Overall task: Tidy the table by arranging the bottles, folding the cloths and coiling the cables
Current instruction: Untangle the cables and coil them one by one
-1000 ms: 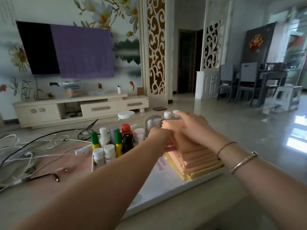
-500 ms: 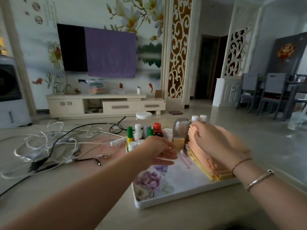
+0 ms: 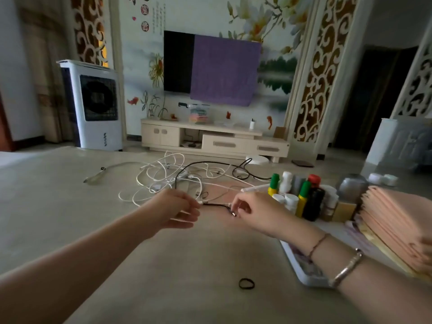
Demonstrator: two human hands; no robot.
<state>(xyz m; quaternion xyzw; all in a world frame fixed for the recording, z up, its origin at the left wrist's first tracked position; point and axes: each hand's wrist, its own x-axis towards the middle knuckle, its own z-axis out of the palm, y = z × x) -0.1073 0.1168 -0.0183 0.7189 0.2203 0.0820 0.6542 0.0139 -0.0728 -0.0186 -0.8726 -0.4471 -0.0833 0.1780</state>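
Both hands pinch the same short black cable just above the table. The left hand holds one end between thumb and fingertips, where a pale connector shows; the right hand pinches the other end near a small metal plug, its fingers curled around it. The black lead sags a little between the two hands.

Behind the hands lies a loose tangle of white cables, crossed by a longer black cable that runs toward the far edge of the table. A separate pale cable lies off to the left of the tangle.

To the right stands a white tray with a flower print. At its far end the bottles stand upright and close together, among them two with green caps and one dark one with a red cap. Beside them on the tray sits a stack of folded peach cloths, with a yellow layer underneath. A small black hair tie lies on the table near the tray's front corner. The right wrist carries a silver bracelet and a thin cord.
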